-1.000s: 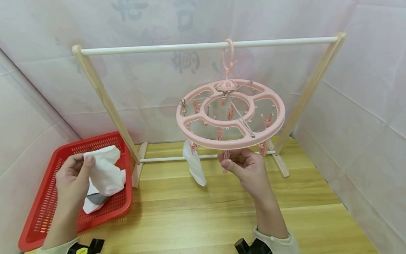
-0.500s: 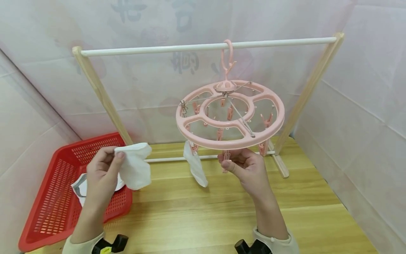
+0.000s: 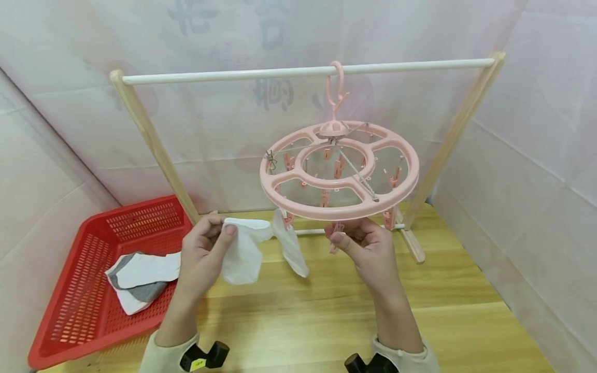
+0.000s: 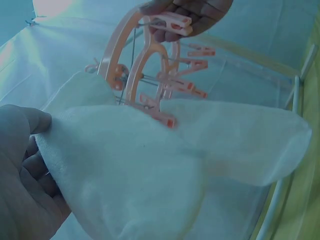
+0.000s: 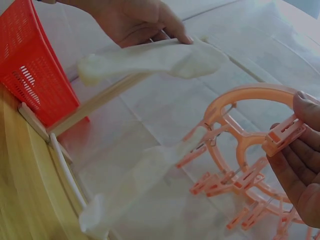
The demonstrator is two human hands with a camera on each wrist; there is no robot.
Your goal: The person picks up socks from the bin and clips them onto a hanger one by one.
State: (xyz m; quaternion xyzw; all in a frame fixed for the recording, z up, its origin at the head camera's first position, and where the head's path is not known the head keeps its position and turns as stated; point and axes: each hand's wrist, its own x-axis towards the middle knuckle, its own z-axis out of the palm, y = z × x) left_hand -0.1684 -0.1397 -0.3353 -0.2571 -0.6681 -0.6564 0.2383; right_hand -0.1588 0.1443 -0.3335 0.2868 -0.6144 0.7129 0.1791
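My left hand [image 3: 203, 254] pinches a white sock [image 3: 244, 254] by its upper edge, thumb on the near side, and the sock hangs down from the fingers. At the front of a round pink clip hanger [image 3: 322, 212], my right hand [image 3: 368, 254] holds a pink clothespin [image 5: 284, 136] between thumb and fingers. Another white sock [image 3: 291, 248] dangles from a clip on the hanger's front left, just right of the held sock. In the left wrist view the held sock [image 4: 125, 165] overlaps the hanging one [image 4: 240, 140].
A wooden rack with a white top rod [image 3: 224, 75] carries the hanger by its hook. The red basket [image 3: 70, 331] at left holds white and grey socks [image 3: 144, 280]. Several pink clips hang beneath the ring. Pale cloth walls [image 3: 527, 155] surround the wooden table [image 3: 289, 326].
My left hand has carried the white sock out from over the red basket, rightward toward the hanger. The right hand stays on its clothespin, which now tilts slightly.
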